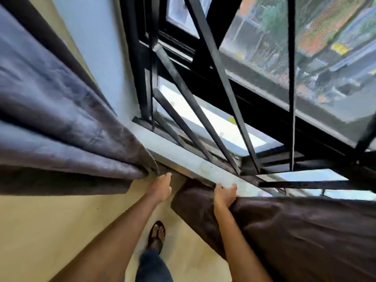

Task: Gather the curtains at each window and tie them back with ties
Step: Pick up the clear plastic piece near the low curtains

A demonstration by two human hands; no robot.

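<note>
A dark grey-brown curtain (67, 123) hangs in thick folds on the left of the window. A second dark brown curtain (295, 231) bunches at the lower right. My right hand (224, 195) grips the upper edge of this right curtain just below the sill. My left hand (160, 188) reaches up under the sill with its fingers extended, its tips close to the lower corner of the left curtain. Whether they touch the cloth I cannot tell. No tie is in view.
A pale window sill (183, 157) runs diagonally above both hands. Black metal window bars (203, 123) and a dark frame stand behind it, with mesh screen at the upper right. The beige wall (50, 231) lies below. My sandalled foot (156, 237) stands on the floor.
</note>
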